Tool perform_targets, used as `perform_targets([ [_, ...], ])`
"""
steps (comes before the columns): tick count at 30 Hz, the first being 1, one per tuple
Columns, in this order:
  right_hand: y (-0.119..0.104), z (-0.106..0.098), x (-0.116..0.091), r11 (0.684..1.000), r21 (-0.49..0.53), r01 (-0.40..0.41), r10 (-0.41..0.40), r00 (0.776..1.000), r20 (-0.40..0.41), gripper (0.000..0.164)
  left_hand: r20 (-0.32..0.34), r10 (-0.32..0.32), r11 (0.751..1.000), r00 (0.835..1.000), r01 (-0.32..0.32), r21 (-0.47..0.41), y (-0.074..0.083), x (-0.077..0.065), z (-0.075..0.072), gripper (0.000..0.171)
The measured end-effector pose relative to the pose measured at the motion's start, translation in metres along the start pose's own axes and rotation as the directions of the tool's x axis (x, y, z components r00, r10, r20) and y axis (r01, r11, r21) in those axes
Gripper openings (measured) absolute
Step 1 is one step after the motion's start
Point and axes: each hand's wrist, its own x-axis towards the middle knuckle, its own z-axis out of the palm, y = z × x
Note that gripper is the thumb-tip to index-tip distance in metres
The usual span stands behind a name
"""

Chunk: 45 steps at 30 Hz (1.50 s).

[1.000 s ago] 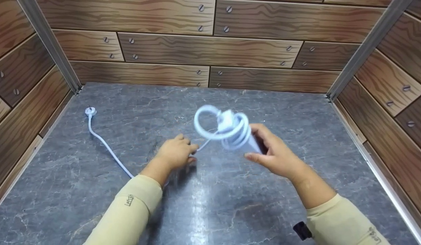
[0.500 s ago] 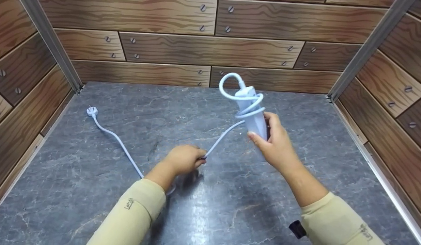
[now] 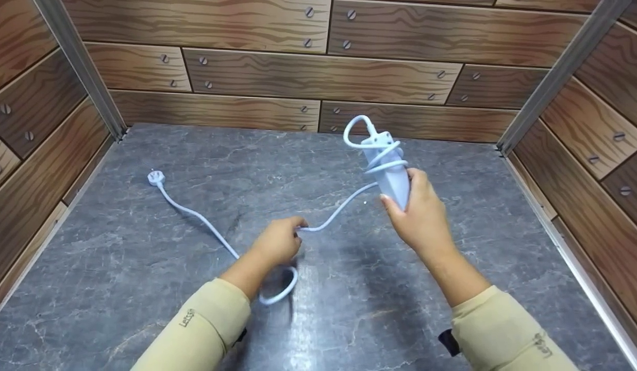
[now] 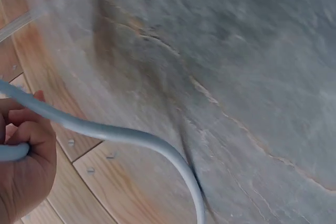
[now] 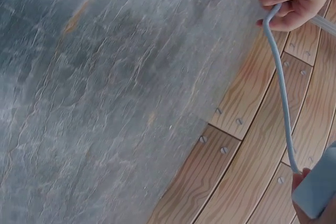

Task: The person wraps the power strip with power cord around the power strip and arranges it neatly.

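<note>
A white power strip is held up, tilted, by my right hand, which grips its lower end. Its cord winds around the upper part in several turns and makes a loop above the top. From the strip the loose cord runs down to my left hand, whose fingers pinch it. The right wrist view shows the left hand with the cord between thumb and fingers. Past the left hand the cord forms a loop below the wrist, then stretches to the plug at far left.
A grey marbled tabletop lies beneath both hands. Wood-patterned panels stand behind and on both sides, joined by metal corner posts. A dark strap end sticks out beside the right sleeve.
My right hand has raised the power strip and tipped it more upright. The cord between the hands has lengthened. The plug has slid slightly right, and a cord loop now shows below my left wrist.
</note>
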Motion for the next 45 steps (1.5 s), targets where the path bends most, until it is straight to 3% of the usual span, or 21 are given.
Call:
perform_targets([
  [4, 0.01, -0.002, 0.005, 0.998, -0.054, -0.032, 0.031, 0.999, -0.03, 0.057, 0.045, -0.112, 0.986, 0.993, 0.116, -0.122, -0.002, 0.001, -0.007, 0.038],
  [8, 0.021, -0.004, 0.009, 0.992, -0.11, -0.06, 0.055, 0.997, -0.053, 0.058, 0.091, -0.166, 0.972, 0.982, 0.179, -0.155, -0.003, 0.001, -0.016, 0.042],
  [17, 0.048, -0.016, 0.016, 0.97, -0.17, -0.173, 0.156, 0.982, -0.108, 0.06, 0.098, -0.177, 0.984, 0.979, 0.172, 0.056, -0.007, -0.006, -0.036, 0.05],
  [25, 0.065, -0.022, 0.018, 0.943, -0.197, -0.267, 0.261, 0.964, -0.058, 0.09, -0.056, -0.152, 0.95, 0.987, 0.162, 0.266, -0.024, -0.013, -0.055, 0.038],
  [32, 0.073, -0.021, 0.016, 0.932, -0.254, -0.258, 0.262, 0.965, -0.02, 0.075, -0.23, -0.104, 0.882, 0.968, 0.197, 0.428, -0.034, -0.016, -0.078, 0.016],
  [37, 0.078, -0.022, 0.014, 0.928, -0.26, -0.267, 0.277, 0.961, 0.001, 0.073, -0.316, -0.025, 0.838, 0.948, 0.193, 0.511, -0.04, -0.019, -0.093, 0.013],
  [41, 0.083, -0.025, 0.013, 0.926, -0.253, -0.28, 0.291, 0.957, 0.006, 0.073, -0.349, 0.03, 0.815, 0.937, 0.18, 0.551, -0.045, -0.02, -0.107, 0.012],
  [45, 0.09, -0.029, 0.011, 0.918, -0.257, -0.303, 0.315, 0.949, 0.007, 0.072, -0.394, 0.047, 0.809, 0.918, 0.197, 0.554, -0.057, -0.021, -0.121, 0.01],
])
